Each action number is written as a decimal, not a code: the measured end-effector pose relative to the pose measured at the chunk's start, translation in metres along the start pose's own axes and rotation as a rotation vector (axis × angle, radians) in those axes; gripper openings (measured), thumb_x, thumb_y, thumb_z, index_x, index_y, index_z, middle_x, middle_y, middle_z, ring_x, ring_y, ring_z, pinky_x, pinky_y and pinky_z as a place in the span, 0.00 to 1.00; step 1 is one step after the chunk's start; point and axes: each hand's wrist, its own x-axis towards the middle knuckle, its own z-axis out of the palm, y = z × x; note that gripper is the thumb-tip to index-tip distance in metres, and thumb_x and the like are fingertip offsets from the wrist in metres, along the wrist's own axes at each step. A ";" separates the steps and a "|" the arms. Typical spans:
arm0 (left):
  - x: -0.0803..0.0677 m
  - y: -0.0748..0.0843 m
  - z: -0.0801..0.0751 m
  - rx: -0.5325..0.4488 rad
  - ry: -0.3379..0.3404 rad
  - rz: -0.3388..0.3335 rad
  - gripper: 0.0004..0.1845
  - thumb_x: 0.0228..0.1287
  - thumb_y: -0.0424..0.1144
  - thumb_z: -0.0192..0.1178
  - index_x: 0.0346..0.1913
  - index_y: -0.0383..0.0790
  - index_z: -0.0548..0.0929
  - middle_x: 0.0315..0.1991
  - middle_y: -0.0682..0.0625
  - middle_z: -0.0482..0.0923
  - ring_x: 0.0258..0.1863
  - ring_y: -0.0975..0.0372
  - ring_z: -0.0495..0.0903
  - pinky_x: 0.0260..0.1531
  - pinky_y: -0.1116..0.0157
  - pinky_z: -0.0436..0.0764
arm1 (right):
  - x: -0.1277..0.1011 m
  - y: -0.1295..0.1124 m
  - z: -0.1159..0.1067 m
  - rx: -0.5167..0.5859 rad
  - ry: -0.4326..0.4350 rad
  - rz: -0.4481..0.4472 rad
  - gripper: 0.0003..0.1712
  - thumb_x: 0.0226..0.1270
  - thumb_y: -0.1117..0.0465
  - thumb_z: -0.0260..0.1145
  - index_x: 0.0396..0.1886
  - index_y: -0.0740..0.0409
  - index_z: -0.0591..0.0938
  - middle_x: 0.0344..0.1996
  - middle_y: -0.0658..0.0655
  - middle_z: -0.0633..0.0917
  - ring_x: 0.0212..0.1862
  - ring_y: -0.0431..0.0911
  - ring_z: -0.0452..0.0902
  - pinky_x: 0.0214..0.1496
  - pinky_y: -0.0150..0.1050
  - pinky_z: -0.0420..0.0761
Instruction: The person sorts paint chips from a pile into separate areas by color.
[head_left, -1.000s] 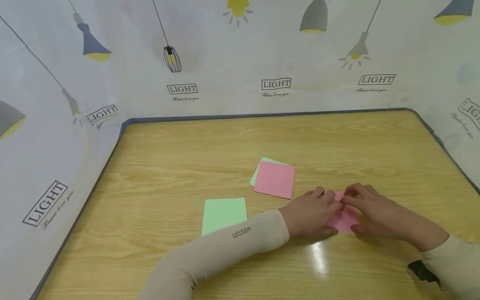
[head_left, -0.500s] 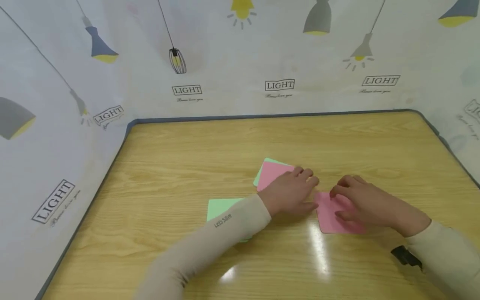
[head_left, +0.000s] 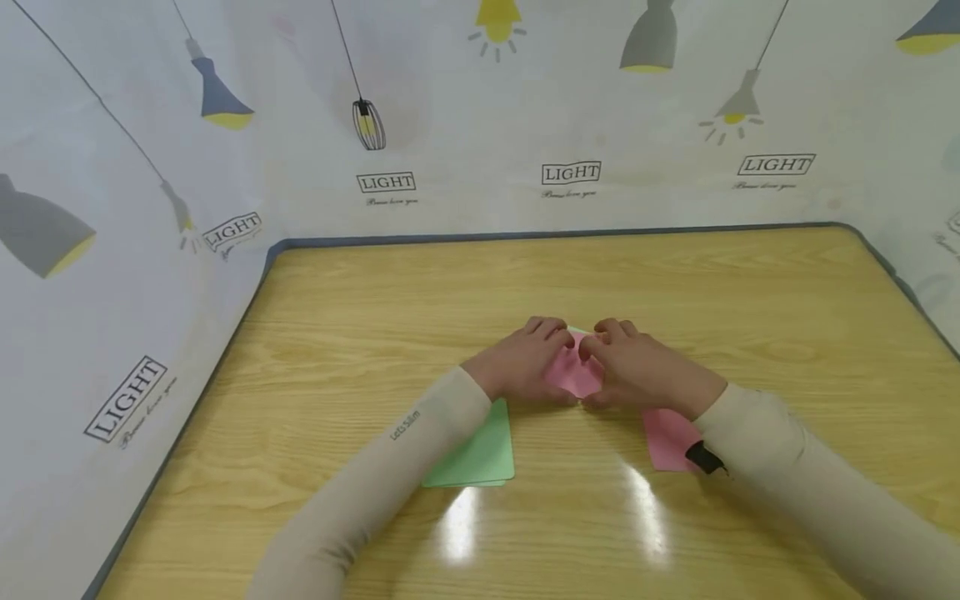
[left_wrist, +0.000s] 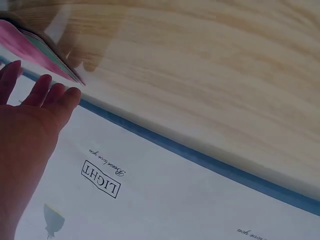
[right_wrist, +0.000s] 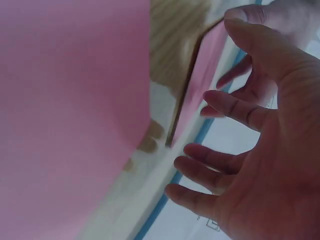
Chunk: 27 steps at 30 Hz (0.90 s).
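Both hands meet at the middle of the wooden table (head_left: pixel 360 317), over a small stack with a pink sheet (head_left: pixel 573 372) on top and a green one beneath. My left hand (head_left: pixel 521 362) touches the stack's left side; in the left wrist view its fingers (left_wrist: pixel 42 92) lie straight beside the stack's edge (left_wrist: pixel 42 45). On the stack's right side is my right hand (head_left: pixel 637 367), whose fingers (right_wrist: pixel 225 107) are spread and loosely bent around the pink edge (right_wrist: pixel 200 85). A loose pink sheet (head_left: pixel 667 437) lies under my right forearm and fills the left of the right wrist view (right_wrist: pixel 70 110).
A green sheet (head_left: pixel 480 454) lies flat beside my left forearm. A white backdrop (head_left: pixel 450 125) printed with lamps and the word LIGHT walls the table at the back and both sides. A grey-blue rim (head_left: pixel 525 236) runs along the table's far edge.
Both hands left the pink sheet at the right, which now lies flat alone. They moved left and away from me onto the pink-and-green stack, the left hand first.
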 end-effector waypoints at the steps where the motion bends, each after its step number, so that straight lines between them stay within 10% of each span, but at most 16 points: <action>1: 0.000 -0.001 0.000 -0.005 -0.001 -0.004 0.39 0.59 0.63 0.63 0.66 0.42 0.68 0.68 0.47 0.59 0.70 0.56 0.53 0.67 0.64 0.58 | 0.002 -0.001 0.002 -0.006 -0.004 0.004 0.27 0.55 0.47 0.75 0.48 0.55 0.76 0.57 0.71 0.70 0.58 0.66 0.66 0.54 0.63 0.71; 17: -0.001 -0.006 0.004 0.057 -0.022 -0.047 0.53 0.61 0.67 0.58 0.77 0.39 0.49 0.74 0.45 0.53 0.72 0.54 0.51 0.69 0.61 0.55 | 0.013 0.012 0.015 0.041 0.033 -0.003 0.25 0.51 0.51 0.76 0.43 0.55 0.75 0.50 0.66 0.69 0.53 0.60 0.65 0.45 0.50 0.77; 27: 0.001 -0.011 0.005 0.108 0.037 0.022 0.48 0.60 0.67 0.57 0.73 0.38 0.56 0.68 0.46 0.59 0.69 0.53 0.54 0.68 0.62 0.56 | 0.013 0.016 0.015 0.016 0.046 -0.026 0.34 0.51 0.48 0.76 0.49 0.61 0.72 0.59 0.71 0.66 0.59 0.63 0.64 0.51 0.52 0.77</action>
